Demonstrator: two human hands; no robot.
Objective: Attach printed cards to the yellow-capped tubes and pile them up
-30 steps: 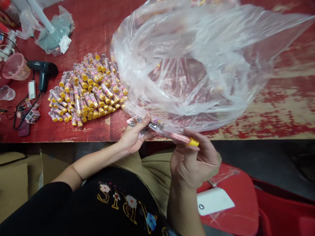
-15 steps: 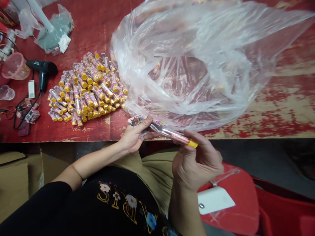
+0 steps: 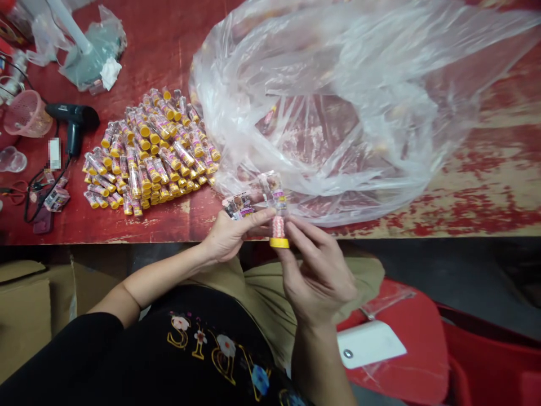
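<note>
My right hand (image 3: 319,270) pinches a small clear tube (image 3: 278,226) by its lower end. The tube stands roughly upright with its yellow cap down and pink-and-white contents inside. A printed clear plastic sleeve (image 3: 271,185) sits around its top and sticks out above it. My left hand (image 3: 228,234) is closed on a few flat printed sleeves (image 3: 239,206), its thumb reaching across to the tube. Left of the hands, a pile of similar yellow-capped tubes (image 3: 152,152) lies on the red table (image 3: 164,228).
A large clear plastic bag (image 3: 380,101) spreads over the table beyond my hands. On the left are a black hair dryer (image 3: 72,119), a pink basket (image 3: 26,114), scissors (image 3: 14,193) and a lamp base (image 3: 91,59). A white phone (image 3: 372,345) rests on a red stool (image 3: 416,338).
My right hand has moved left and turned the tube from slanting to nearly upright, cap down. The printed sleeve around its top now points away from me. My left hand has barely moved.
</note>
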